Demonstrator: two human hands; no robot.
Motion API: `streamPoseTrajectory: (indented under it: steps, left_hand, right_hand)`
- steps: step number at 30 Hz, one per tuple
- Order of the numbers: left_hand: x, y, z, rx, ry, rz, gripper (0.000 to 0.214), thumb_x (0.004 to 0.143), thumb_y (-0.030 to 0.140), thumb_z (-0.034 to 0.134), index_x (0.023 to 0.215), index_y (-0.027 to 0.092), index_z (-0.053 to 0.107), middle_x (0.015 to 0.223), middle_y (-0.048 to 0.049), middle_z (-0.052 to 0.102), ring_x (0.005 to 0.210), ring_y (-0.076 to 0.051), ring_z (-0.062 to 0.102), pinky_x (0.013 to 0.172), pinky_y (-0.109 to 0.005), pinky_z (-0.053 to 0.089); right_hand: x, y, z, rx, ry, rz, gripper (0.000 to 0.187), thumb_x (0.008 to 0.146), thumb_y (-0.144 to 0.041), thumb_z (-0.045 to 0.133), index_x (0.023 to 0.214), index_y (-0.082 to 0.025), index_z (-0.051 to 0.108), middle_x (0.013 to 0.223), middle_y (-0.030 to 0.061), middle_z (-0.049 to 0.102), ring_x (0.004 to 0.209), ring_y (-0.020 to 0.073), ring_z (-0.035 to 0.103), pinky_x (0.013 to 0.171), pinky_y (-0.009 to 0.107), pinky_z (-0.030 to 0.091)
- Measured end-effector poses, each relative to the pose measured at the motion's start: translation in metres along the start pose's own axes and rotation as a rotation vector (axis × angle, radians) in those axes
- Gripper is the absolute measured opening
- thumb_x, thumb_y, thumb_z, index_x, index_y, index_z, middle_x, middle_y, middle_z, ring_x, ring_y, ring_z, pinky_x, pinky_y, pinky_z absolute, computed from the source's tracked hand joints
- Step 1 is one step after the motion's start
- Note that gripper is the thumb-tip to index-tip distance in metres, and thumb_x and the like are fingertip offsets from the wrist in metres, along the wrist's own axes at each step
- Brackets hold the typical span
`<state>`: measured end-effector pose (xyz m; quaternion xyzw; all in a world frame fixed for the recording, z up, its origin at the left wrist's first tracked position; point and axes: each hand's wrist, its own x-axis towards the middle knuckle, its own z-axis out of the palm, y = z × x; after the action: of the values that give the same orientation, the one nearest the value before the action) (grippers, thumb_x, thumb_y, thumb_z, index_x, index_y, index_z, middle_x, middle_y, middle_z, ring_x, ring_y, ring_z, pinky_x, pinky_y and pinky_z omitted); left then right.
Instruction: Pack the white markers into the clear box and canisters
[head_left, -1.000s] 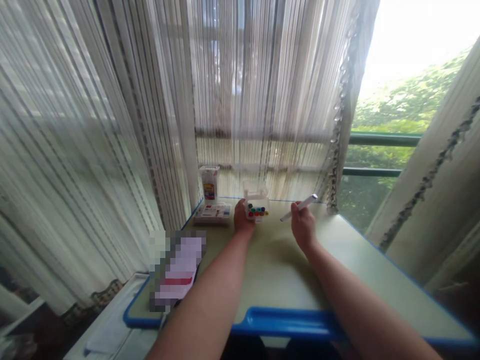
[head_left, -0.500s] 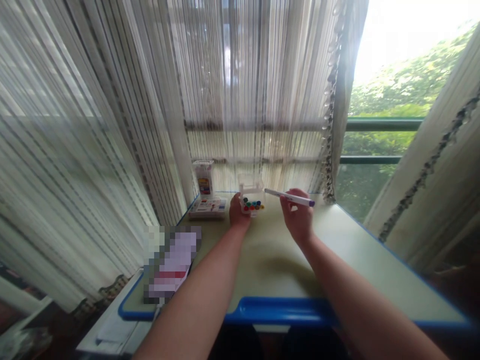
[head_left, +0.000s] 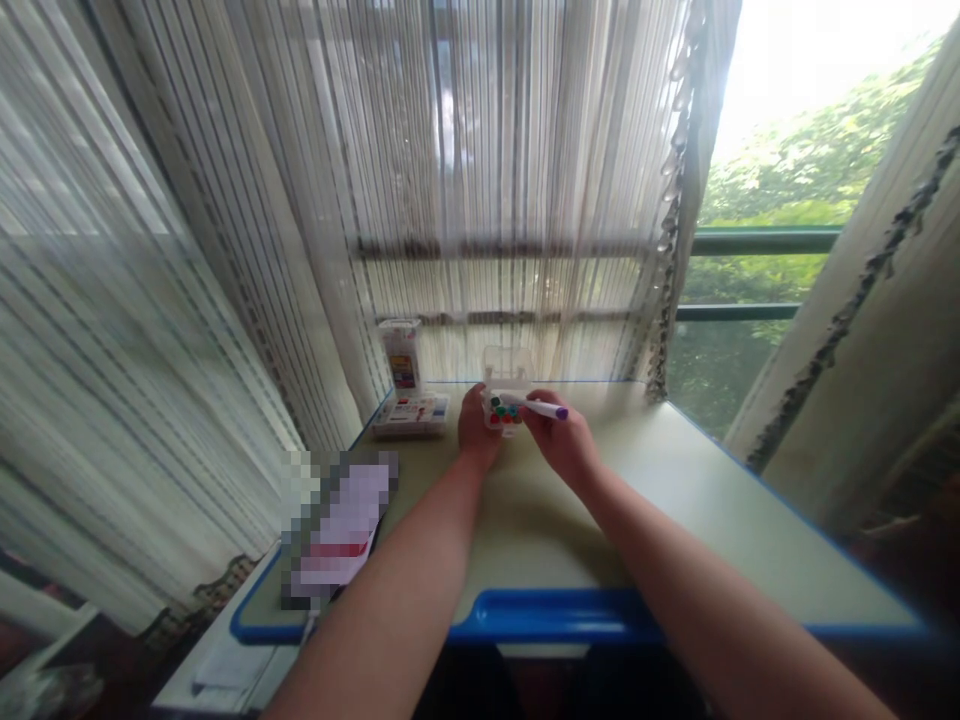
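Note:
My left hand [head_left: 478, 430] is wrapped round the left side of a clear plastic marker case [head_left: 508, 365], whose lid stands open at the back. Several markers [head_left: 503, 414] lie in the case, showing coloured ends in green, teal and red. My right hand [head_left: 559, 425] pinches a white marker [head_left: 543, 406] with a purple end that points right. The other end of this marker is over the mouth of the case; whether it touches the markers inside, I cannot tell.
A clear upright container [head_left: 402, 355] stands at the back left of the table [head_left: 645, 480], behind a flat clear box [head_left: 411, 415]. A blurred-out phone-like object [head_left: 345, 530] lies at the left. Striped curtains [head_left: 495, 180] hang behind the table's far edge.
My right hand has moved left with the white marker, from beside the case to its opening. My left hand still holds the case in nearly the same place.

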<state>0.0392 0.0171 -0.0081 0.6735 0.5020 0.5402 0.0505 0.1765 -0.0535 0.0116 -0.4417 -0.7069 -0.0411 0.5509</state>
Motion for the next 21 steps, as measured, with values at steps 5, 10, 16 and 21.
streamPoseTrajectory:
  steps: [5,10,16,21]
  left_hand:
    - [-0.0019,0.0042,-0.0019,-0.004,-0.032,0.062,0.016,0.072,0.018,0.057,0.087,0.017,0.051,0.089,-0.0078,0.06,0.087,-0.021,0.057,0.076,-0.032,0.047]
    - [-0.002,0.0029,-0.0007,-0.033,-0.017,0.037,0.021,0.071,0.015,0.056,0.091,0.018,0.051,0.09,-0.0076,0.059,0.086,-0.021,0.058,0.076,-0.033,0.047]
    - [-0.0025,0.0028,-0.0011,-0.02,-0.029,0.05,0.024,0.072,0.018,0.058,0.095,0.018,0.05,0.094,-0.0082,0.059,0.091,-0.022,0.057,0.081,-0.035,0.047]
    - [-0.0012,0.0083,-0.0026,0.025,-0.05,0.024,0.018,0.071,0.015,0.057,0.087,0.02,0.05,0.089,-0.0045,0.059,0.087,-0.019,0.058,0.077,-0.032,0.048]
  right_hand:
    - [-0.0008,-0.0028,0.0052,0.045,-0.044,0.004,0.023,0.084,-0.037,0.054,0.099,-0.021,0.061,0.086,0.0052,0.068,0.06,0.0128,0.058,0.059,0.024,0.046]
    - [-0.0011,-0.0067,0.0036,0.05,-0.105,0.02,0.03,0.085,-0.036,0.051,0.108,-0.021,0.061,0.095,0.0072,0.066,0.055,0.0098,0.055,0.055,0.023,0.045]
    - [0.0011,-0.0006,0.0045,0.053,-0.015,0.028,0.028,0.083,-0.035,0.054,0.107,-0.021,0.058,0.091,0.0059,0.062,0.057,0.0099,0.054,0.056,0.023,0.045]
    - [0.0007,-0.0008,0.0057,0.064,-0.016,0.02,0.021,0.082,-0.036,0.056,0.098,-0.022,0.058,0.085,0.0033,0.063,0.057,0.0099,0.053,0.056,0.022,0.044]
